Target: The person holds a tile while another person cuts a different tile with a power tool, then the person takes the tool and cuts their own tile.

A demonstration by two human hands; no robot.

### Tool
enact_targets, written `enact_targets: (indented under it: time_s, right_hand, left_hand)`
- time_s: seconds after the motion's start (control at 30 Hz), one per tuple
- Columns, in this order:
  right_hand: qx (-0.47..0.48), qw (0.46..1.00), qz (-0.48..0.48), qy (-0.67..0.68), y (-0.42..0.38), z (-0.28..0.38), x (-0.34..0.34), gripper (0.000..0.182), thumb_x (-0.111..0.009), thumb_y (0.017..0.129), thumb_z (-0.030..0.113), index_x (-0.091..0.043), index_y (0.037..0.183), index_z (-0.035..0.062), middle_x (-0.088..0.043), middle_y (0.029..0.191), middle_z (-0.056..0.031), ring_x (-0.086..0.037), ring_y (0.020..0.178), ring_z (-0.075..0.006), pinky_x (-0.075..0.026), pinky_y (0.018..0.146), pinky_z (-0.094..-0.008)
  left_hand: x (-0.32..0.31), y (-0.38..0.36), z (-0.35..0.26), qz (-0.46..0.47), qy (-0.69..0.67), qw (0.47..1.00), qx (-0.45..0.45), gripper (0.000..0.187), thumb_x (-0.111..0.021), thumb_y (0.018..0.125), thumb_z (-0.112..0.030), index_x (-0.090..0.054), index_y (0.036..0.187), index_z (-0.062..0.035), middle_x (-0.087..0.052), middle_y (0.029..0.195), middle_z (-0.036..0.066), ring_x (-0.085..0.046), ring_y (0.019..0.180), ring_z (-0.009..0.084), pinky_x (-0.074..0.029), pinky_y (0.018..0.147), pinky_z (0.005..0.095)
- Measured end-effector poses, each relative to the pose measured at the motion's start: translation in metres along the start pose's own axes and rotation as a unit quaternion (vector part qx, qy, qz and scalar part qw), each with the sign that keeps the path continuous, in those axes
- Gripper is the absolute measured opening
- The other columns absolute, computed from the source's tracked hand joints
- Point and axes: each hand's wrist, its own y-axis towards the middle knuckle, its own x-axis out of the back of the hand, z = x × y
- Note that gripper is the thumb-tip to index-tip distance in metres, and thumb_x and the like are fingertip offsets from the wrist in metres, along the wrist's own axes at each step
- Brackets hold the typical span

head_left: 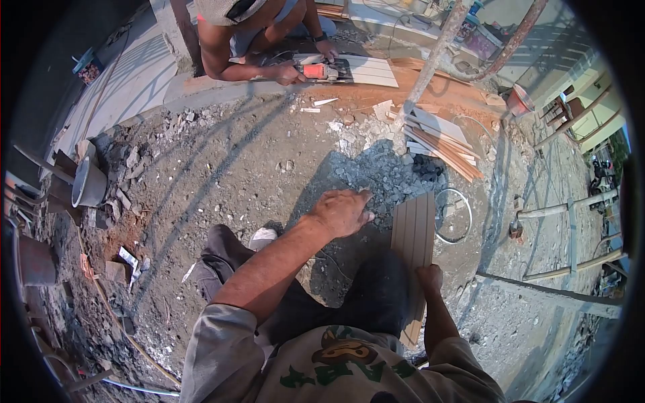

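Grooved panel (pixel 411 235), brown and long, stands out beside the wearer's right thigh, its far end reaching toward the broken rubble (pixel 376 171) and its near end down by the shirt (pixel 329 369). The right hand (pixel 430 275) is closed on the panel's right edge, partway along. The left hand (pixel 339 211) is held out in front of the dark trousers (pixel 376 289), apart from the panel, back of the hand up and fingers loosely bent; whether anything small is in it cannot be told.

A white hoop of tubing (pixel 453 215) lies on the ground just right of the panel's far end. Beyond it, thin cut strips (pixel 443 144) are piled loosely beside the foot of a rusty, paint-flecked pole (pixel 437 60), with a black heap (pixel 427 166) near them.

Farther ahead, a crouching person in a cap (pixel 232 8) has one hand on a red angle grinder (pixel 314 70), while their other hand is at a pale grooved board (pixel 369 70) under the tool. A grey bucket (pixel 89 183) sits tilted among stones on the left, and a red bucket (pixel 519 99) stands at the upper right. A yellowish hose (pixel 121 322) runs over the dirt at lower left.
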Motion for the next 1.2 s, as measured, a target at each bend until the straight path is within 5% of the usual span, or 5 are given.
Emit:
enact_targets:
  time_s: [1.2]
  right_hand:
    - [0.004,1.000,-0.007,-0.008,0.0015,-0.0026,-0.0039,0.038,-0.059,0.063,0.024,-0.067,0.086,-0.0063,-0.064,0.088,-0.0290,-0.063,0.088,-0.0422,-0.050,0.080,-0.0482]
  left_hand:
    - [0.0021,-0.0013,0.0012,-0.013,-0.008,1.000,-0.003,0.050,-0.052,0.090,-0.038,-0.046,0.126,-0.0042,-0.060,0.112,0.019,-0.057,0.106,0.0338,-0.044,0.092,0.0436]
